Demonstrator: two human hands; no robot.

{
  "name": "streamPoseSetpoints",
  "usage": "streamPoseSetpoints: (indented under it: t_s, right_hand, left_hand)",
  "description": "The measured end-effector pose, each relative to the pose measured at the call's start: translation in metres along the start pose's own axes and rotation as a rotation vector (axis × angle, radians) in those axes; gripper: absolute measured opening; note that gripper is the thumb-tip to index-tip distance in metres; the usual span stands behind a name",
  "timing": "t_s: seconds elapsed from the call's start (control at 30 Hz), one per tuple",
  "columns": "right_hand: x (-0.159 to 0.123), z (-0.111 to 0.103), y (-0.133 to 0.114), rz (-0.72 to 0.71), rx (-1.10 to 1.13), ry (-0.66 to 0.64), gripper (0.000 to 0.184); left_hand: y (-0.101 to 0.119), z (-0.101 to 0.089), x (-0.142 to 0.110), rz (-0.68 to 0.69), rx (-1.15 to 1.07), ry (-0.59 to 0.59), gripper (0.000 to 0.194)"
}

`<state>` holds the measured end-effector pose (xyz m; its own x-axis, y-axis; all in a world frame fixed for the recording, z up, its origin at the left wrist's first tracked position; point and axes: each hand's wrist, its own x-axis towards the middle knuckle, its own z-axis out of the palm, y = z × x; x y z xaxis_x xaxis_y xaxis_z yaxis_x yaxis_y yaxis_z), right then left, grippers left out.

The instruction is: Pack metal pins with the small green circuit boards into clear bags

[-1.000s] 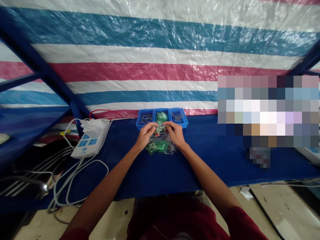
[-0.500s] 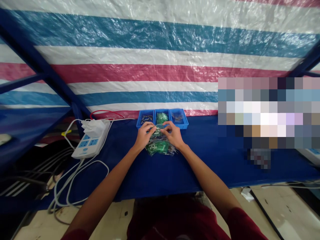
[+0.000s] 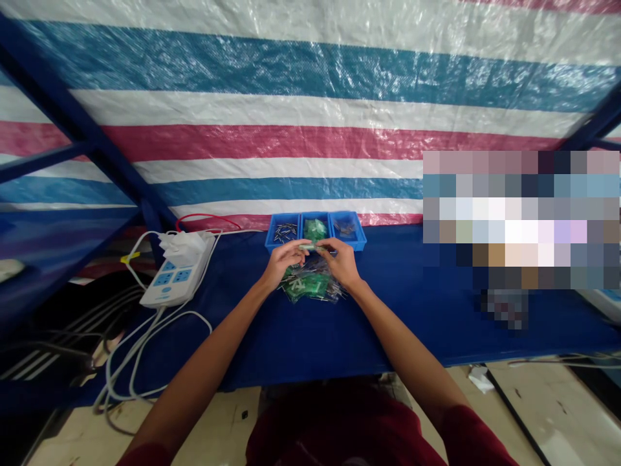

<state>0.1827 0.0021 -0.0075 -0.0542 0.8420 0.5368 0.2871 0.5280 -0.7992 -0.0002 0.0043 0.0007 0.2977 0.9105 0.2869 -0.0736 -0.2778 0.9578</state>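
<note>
My left hand [image 3: 284,262] and my right hand [image 3: 342,262] meet over a pile of small green circuit boards [image 3: 310,287] on the blue table [image 3: 310,330]. Both pinch one small green board [image 3: 313,247] between their fingertips, held just above the pile. Right behind the hands stand three small blue bins: the left bin [image 3: 283,231] holds metal pins, the middle bin [image 3: 315,227] holds green boards, the right bin [image 3: 346,227] holds dark small parts.
A white power strip [image 3: 172,277] with plugs and grey cables lies at the left of the table; cables hang over the front edge. A striped plastic tarp [image 3: 310,116] closes the back. Blue frame bars [image 3: 72,123] slant at left. A blurred area sits at right.
The hands dipped slightly toward the pile half a second ago and have now lifted the small board a little higher, toward the bins. The arms stayed in place.
</note>
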Motion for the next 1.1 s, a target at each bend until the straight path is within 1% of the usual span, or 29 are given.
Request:
streamPoseSetpoints:
  t_s: [0.07, 0.13, 0.2, 0.27, 0.33, 0.37, 0.43, 0.5, 0.57, 0.6, 0.67, 0.73, 0.77, 0.83, 0.93, 1.03, 1.1]
  right_hand:
    - [0.001, 0.000, 0.000, -0.019, -0.028, 0.014, 0.020]
    - [0.000, 0.001, 0.000, 0.005, -0.027, -0.011, 0.021]
    - [-0.001, 0.002, 0.000, 0.067, 0.009, -0.041, 0.017]
    - [-0.003, 0.002, -0.001, 0.114, 0.066, -0.044, 0.023]
    - [-0.004, 0.001, -0.002, 0.124, 0.104, -0.053, 0.023]
    - [-0.004, 0.000, -0.003, 0.117, 0.103, -0.064, 0.022]
    - [-0.004, -0.001, -0.003, 0.091, 0.076, -0.085, 0.026]
    - [-0.003, -0.001, -0.003, 0.058, 0.051, -0.077, 0.027]
    - [-0.002, -0.001, -0.002, 0.018, 0.035, -0.048, 0.022]
    - [-0.001, -0.001, -0.002, 0.002, 0.024, -0.033, 0.018]
    - [0.000, 0.000, -0.002, -0.007, -0.006, -0.024, 0.016]
    - [-0.001, 0.002, -0.002, 0.030, -0.009, -0.041, 0.020]
    - [-0.001, 0.003, -0.002, 0.057, 0.005, -0.052, 0.021]
    - [-0.003, 0.004, -0.002, 0.108, 0.051, -0.061, 0.022]
    - [-0.003, 0.002, -0.002, 0.170, 0.123, -0.008, 0.025]
    - [0.000, -0.001, 0.001, 0.224, 0.145, 0.101, 0.028]
    - [0.001, -0.003, 0.003, 0.243, 0.128, 0.148, 0.027]
  left_hand:
    - [-0.002, 0.000, 0.001, 0.025, 0.197, 0.078, 0.021]
    - [-0.004, 0.001, 0.001, 0.062, 0.316, 0.142, 0.022]
    - [-0.004, 0.003, 0.000, 0.047, 0.302, 0.137, 0.024]
    - [-0.002, 0.005, -0.001, -0.008, 0.222, 0.121, 0.028]
    - [0.000, 0.007, -0.002, -0.039, 0.146, 0.133, 0.037]
    - [0.001, 0.008, -0.002, -0.039, 0.118, 0.146, 0.038]
    - [0.001, 0.007, -0.002, -0.018, 0.074, 0.157, 0.029]
    - [0.001, 0.005, -0.002, 0.010, 0.046, 0.127, 0.023]
    - [0.000, 0.002, -0.001, 0.021, 0.091, 0.080, 0.028]
    - [-0.001, 0.001, -0.001, 0.026, 0.155, 0.068, 0.031]
    - [-0.002, 0.000, 0.000, 0.056, 0.325, 0.095, 0.030]
    - [-0.004, 0.001, 0.001, 0.097, 0.431, 0.150, 0.024]
    - [-0.005, 0.002, 0.001, 0.101, 0.434, 0.163, 0.024]
    - [-0.008, 0.004, 0.001, 0.060, 0.359, 0.164, 0.027]
    - [-0.006, 0.007, 0.002, -0.005, 0.237, 0.174, 0.032]
    - [0.001, 0.007, 0.013, 0.044, 0.226, 0.218, 0.037]
    - [0.007, 0.005, 0.029, 0.098, 0.291, 0.216, 0.034]
